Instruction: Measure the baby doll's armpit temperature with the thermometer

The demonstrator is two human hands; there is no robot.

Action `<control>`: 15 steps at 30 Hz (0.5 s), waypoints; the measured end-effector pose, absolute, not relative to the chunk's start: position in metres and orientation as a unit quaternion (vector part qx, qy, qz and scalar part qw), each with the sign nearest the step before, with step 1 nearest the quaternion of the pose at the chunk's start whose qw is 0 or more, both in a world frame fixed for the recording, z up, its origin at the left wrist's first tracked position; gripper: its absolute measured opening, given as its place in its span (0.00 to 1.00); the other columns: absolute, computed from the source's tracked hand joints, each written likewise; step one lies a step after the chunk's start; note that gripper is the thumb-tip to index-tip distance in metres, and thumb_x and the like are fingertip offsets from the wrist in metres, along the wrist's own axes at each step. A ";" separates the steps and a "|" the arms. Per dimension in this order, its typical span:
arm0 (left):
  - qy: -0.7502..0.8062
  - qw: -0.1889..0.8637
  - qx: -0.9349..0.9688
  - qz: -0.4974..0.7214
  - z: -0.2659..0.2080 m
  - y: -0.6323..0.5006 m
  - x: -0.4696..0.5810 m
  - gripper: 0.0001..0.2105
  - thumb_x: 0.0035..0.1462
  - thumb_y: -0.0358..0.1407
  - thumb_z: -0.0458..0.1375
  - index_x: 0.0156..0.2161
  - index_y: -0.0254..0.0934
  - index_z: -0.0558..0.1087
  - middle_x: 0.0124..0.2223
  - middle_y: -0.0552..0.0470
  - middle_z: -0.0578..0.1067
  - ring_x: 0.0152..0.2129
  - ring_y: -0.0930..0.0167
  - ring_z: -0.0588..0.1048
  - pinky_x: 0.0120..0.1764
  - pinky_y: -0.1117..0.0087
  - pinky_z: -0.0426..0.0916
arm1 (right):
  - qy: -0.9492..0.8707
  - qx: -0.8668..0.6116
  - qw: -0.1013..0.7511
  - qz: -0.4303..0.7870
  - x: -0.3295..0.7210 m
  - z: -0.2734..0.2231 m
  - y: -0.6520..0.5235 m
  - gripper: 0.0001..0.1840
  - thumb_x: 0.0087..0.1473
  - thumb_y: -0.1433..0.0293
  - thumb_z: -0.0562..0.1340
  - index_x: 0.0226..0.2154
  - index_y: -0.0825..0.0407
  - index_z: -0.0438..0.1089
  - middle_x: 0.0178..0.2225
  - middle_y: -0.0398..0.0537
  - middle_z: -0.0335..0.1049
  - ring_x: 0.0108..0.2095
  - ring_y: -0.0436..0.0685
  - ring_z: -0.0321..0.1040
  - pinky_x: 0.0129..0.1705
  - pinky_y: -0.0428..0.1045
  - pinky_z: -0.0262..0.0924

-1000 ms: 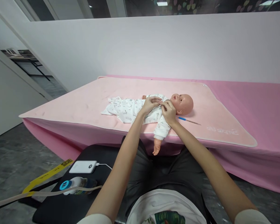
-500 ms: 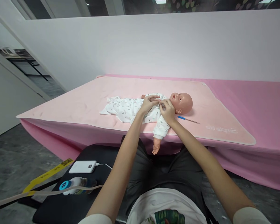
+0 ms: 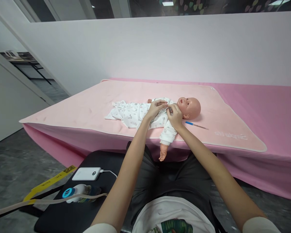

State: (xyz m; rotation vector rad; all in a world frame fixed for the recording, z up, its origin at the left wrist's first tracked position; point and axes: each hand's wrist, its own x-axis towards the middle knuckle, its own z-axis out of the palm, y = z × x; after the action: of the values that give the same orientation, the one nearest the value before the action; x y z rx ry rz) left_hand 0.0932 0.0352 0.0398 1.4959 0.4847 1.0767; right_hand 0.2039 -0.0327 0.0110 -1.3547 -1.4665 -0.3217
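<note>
A baby doll lies on its back on a pale pink mat, its head to the right. It wears a white patterned baby outfit. Both my hands are at the chest of the outfit, close together. My left hand has its fingers pressed together on the cloth near the front edge. The fingers of my right hand pinch the cloth just below the doll's chin. Whatever fastening lies there is too small to make out. One doll arm hangs over the mat's near edge.
A thin blue-handled tool lies on the mat beside the doll's head. At my left, a black seat holds a white power bank with a cable and a blue-capped bottle. A white wall stands behind the table.
The view has shifted very slightly. Both hands stay at the outfit's chest, with only tiny finger movement; the doll and the tool lie as before.
</note>
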 end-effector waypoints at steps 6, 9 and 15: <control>0.197 0.572 0.670 0.430 0.040 0.034 0.090 0.19 0.35 0.34 0.68 0.37 0.33 0.73 0.35 0.48 0.76 0.34 0.71 0.74 0.42 0.68 0.68 | -0.609 -0.575 0.532 -0.123 0.205 0.009 -0.032 0.10 0.53 0.72 0.52 0.35 0.53 0.66 0.34 0.49 0.69 0.33 0.53 0.64 0.38 0.48 0.58; 0.207 0.562 0.670 0.439 0.041 0.034 0.090 0.18 0.36 0.34 0.67 0.36 0.32 0.73 0.33 0.49 0.75 0.33 0.71 0.74 0.41 0.68 0.68 | -0.605 -0.576 0.534 -0.130 0.205 0.007 -0.031 0.10 0.53 0.71 0.52 0.37 0.53 0.66 0.34 0.49 0.70 0.33 0.53 0.65 0.37 0.47 0.58; 0.231 0.554 0.642 0.477 0.037 0.035 0.092 0.16 0.35 0.34 0.67 0.34 0.32 0.73 0.30 0.51 0.74 0.29 0.73 0.73 0.39 0.70 0.68 | -0.604 -0.577 0.533 -0.136 0.204 0.005 -0.029 0.10 0.53 0.70 0.52 0.37 0.53 0.65 0.32 0.48 0.70 0.32 0.53 0.65 0.36 0.47 0.59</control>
State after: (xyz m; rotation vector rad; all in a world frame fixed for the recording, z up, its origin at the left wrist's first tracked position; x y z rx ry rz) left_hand 0.0922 0.0352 0.0372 1.5169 0.5469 1.1273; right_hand 0.2041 -0.0294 0.0049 -1.3745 -1.4391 -0.3232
